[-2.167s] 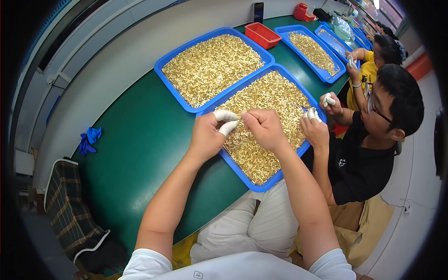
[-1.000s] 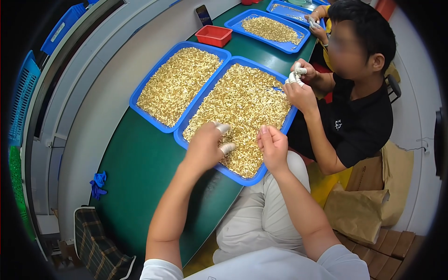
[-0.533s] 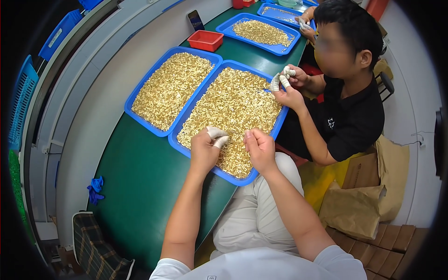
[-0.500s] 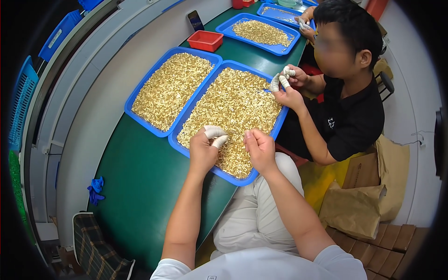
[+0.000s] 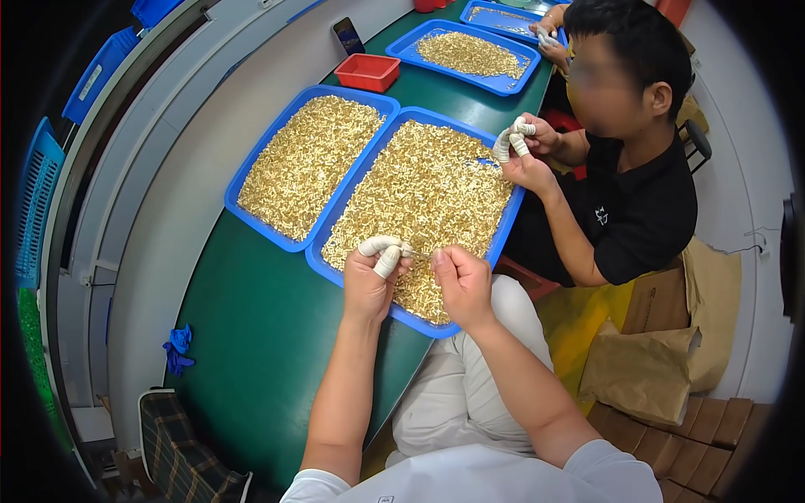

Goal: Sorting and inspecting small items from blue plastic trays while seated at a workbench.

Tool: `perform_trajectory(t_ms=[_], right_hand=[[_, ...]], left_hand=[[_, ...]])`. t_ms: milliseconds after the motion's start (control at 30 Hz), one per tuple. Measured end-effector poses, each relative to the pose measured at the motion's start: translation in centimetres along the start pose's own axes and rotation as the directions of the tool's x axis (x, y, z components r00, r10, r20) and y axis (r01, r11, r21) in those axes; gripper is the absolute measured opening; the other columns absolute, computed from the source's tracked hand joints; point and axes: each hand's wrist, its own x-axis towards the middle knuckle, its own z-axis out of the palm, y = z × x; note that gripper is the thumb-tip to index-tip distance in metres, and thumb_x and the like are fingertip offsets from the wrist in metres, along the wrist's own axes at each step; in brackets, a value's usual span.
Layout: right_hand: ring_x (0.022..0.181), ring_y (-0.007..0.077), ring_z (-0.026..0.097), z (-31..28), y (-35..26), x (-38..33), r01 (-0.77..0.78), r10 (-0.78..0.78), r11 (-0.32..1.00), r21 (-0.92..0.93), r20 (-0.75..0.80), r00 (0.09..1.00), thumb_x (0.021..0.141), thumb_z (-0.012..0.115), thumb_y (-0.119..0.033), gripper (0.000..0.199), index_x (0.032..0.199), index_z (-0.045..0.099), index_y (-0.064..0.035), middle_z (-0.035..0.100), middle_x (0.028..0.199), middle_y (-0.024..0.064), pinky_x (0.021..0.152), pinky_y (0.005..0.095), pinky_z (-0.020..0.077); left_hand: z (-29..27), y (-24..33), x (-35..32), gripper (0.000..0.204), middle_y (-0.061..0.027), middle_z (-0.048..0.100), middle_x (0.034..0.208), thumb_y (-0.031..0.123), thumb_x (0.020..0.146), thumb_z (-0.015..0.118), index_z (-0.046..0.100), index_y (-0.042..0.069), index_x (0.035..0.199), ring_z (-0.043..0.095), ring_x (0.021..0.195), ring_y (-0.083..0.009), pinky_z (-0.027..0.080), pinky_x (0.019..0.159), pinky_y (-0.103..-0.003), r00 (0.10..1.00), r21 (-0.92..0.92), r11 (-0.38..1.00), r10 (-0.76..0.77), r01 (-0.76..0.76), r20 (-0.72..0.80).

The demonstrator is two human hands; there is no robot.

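My left hand (image 5: pixel 373 281), with white finger covers on its thumb and index finger, is closed in a pinch above the near part of a blue tray (image 5: pixel 312 254). What its fingertips hold is too small to make out. Facing it, my right hand (image 5: pixel 464 283) is bare and pinches a thin pin-like piece (image 5: pixel 423 253), which points toward the left fingertips. Beneath both hands, small gold-coloured metal pieces (image 5: pixel 419 193) spread thickly over the tray.
A second blue tray (image 5: pixel 233 186) of similar pieces adjoins on the left. Farther back are a red bin (image 5: pixel 367 72), a phone (image 5: pixel 348 37) and another blue tray (image 5: pixel 402 49). A co-worker (image 5: pixel 625 168) sits close on the right. Blue gloves (image 5: pixel 178 350) lie on the green table (image 5: pixel 251 335).
My hands have come closer together, and the thin piece now spans the gap between their fingertips. The co-worker's hands have drawn slightly back from the tray.
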Motion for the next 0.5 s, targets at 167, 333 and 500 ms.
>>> perform_trajectory(t_ms=[167, 333, 500], right_hand=[[0.052, 0.0058, 0.046, -0.08, -0.13, -0.03, 0.05, -0.05, 0.998, -0.05, -0.017, 0.999, 0.098, 0.057, -0.013, 0.028, 0.074, 0.058, 0.0009, 0.052, 0.057, 0.0014, 0.047, 0.0252, 0.0358], [0.051, 0.0058, 0.046, -0.14, -0.16, 0.02, 0.085, -0.088, 0.993, -0.088, -0.036, 0.995, 0.097, 0.058, -0.012, 0.027, 0.074, 0.059, 0.0013, 0.052, 0.056, 0.0015, 0.047, 0.0253, 0.036], [0.05, 0.0077, 0.047, -0.23, 0.16, -0.18, 0.041, -0.041, 0.999, -0.015, -0.043, 0.998, 0.096, 0.059, -0.013, 0.026, 0.074, 0.059, 0.0005, 0.053, 0.055, 0.0036, 0.047, 0.0268, 0.0365]], left_hand=[[0.02, -0.19, -0.12, 0.008, -0.0098, 0.068, 0.092, 0.004, 0.093, 0.063, 0.065, 0.002, 0.1, 0.062, 0.076, -0.0156, 0.051, 0.069, -0.027, 1.0, 0.035, 0.999, 0.021, -0.021, 0.001], [0.3, -0.45, -0.29, 0.007, -0.011, 0.069, 0.093, 0.0, 0.091, 0.063, 0.066, 0.0, 0.097, 0.063, 0.078, -0.0158, 0.052, 0.07, -0.027, 0.992, 0.189, 0.974, 0.126, -0.129, 0.028], [0.73, -0.54, -0.71, 0.011, -0.0107, 0.07, 0.088, -0.004, 0.085, 0.069, 0.068, -0.002, 0.096, 0.066, 0.075, -0.0163, 0.054, 0.068, -0.027, 0.991, 0.324, 0.942, 0.112, -0.083, -0.07]])
